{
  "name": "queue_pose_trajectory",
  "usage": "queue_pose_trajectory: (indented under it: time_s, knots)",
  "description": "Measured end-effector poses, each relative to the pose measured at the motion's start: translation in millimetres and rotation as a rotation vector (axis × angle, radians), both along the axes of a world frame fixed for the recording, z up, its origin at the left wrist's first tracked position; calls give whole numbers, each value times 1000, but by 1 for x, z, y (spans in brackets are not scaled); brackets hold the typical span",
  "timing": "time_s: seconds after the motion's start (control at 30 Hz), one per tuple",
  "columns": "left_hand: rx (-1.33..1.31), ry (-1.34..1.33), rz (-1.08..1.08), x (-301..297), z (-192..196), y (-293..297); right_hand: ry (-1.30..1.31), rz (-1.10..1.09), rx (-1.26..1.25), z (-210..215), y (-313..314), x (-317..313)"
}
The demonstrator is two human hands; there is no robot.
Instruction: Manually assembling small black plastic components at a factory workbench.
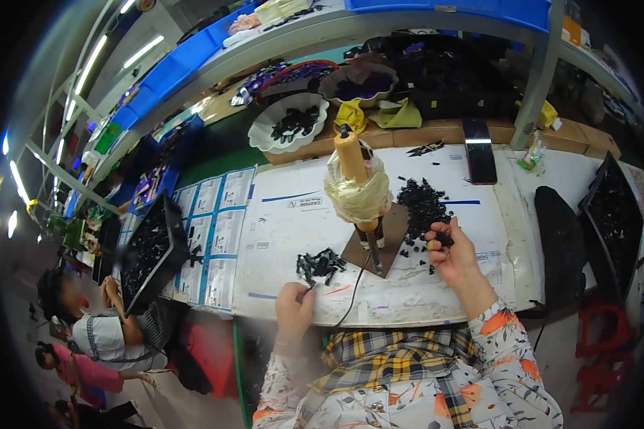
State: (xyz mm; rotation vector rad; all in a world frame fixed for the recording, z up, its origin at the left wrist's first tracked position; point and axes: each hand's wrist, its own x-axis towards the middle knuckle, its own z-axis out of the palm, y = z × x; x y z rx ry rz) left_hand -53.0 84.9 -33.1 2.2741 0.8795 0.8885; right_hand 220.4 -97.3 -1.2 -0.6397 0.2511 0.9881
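My left hand (293, 312) is at the table's near edge, thumb and finger pinched on a small black plastic part (309, 287). Just beyond it lies a loose heap of black clip-like parts (322, 265). My right hand (454, 259) is raised with curled fingers around several small black pieces (444, 239). Beside that hand spreads a larger pile of tiny black pieces (422, 204). Between the two hands stands a tool with a tan handle (350, 159), wrapped in cloudy plastic, its metal rod pointing down over a brown plate (392, 247).
A phone (479, 151) lies at the far right of the white-covered table. Dark trays of black parts stand left (166, 250) and right (615, 222). A scalloped white bowl (257, 136) and yellow cloths (401, 116) sit behind. A metal shelf (436, 20) crosses overhead. Other people sit at left.
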Motion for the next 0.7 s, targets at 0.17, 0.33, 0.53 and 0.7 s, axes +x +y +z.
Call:
queue_pose_trajectory:
  time_s: [0.17,0.33,0.53,0.7]
  knots:
    - [-247,76,48,-4,19,-3,-11,26,-34,15,-13,-17]
    - [-28,182,-102,-12,20,4,-284,514,-98,7,-35,-29]
    - [-127,2,-136,-15,13,13,-1147,1002,-597,11,-16,-23]
    - [-822,-319,-57,-17,27,6,-1230,665,-583,19,2,-14]
